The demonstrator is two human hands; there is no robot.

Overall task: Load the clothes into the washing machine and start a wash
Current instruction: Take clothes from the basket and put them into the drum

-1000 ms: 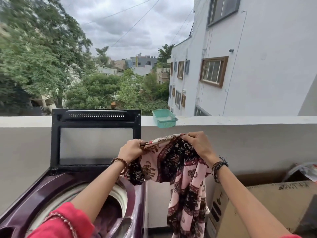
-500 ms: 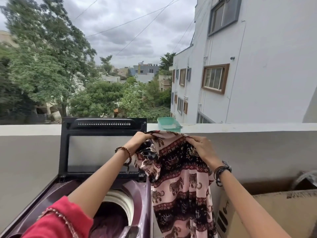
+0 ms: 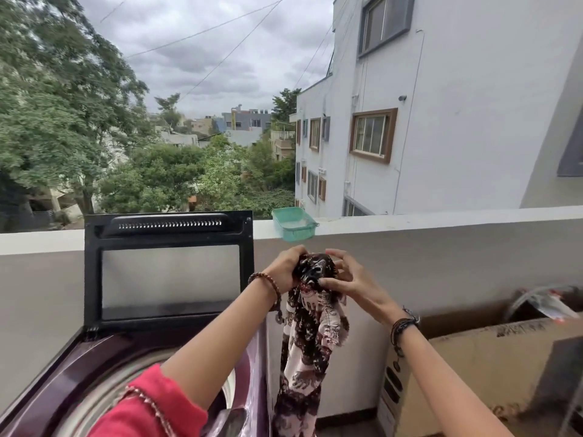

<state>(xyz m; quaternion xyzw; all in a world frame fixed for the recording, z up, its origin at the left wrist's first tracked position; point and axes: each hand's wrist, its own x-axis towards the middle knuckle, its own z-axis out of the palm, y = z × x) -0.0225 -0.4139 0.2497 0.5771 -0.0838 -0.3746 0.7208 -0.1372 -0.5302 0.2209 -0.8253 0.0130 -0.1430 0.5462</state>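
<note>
Nearest the camera, a red sleeve (image 3: 151, 405) crossed over the washer (image 3: 94, 357), whose dark purple top sat at the lower left with its drum opening partly hidden under the arm. Just right of the machine's edge, both hands met around a bunched cloth (image 3: 310, 335). The left hand (image 3: 285, 269) was closed on the gathered top of it, and the right hand (image 3: 342, 280) pinched the same bunch with thumb and fingers, the rest of them spread. The patterned length hung straight down beside the washer, outside the drum, its lower end running out of view. Gathering it into a wad looked meant to make it compact enough to drop through the opening in one go; the load step seemed unfinished for this piece. To the right stood a cardboard box (image 3: 473, 373), with something shiny, perhaps plastic wrap, behind it, too blurred to name. Farther back, the washer's lid (image 3: 168, 266) stood upright against the grey parapet (image 3: 441, 263), leaving the drum free. On the parapet's ledge sat a green tub (image 3: 293, 228), slightly overhanging the near side. Beyond were trees, a white building and overcast sky: an open balcony or terrace.
</note>
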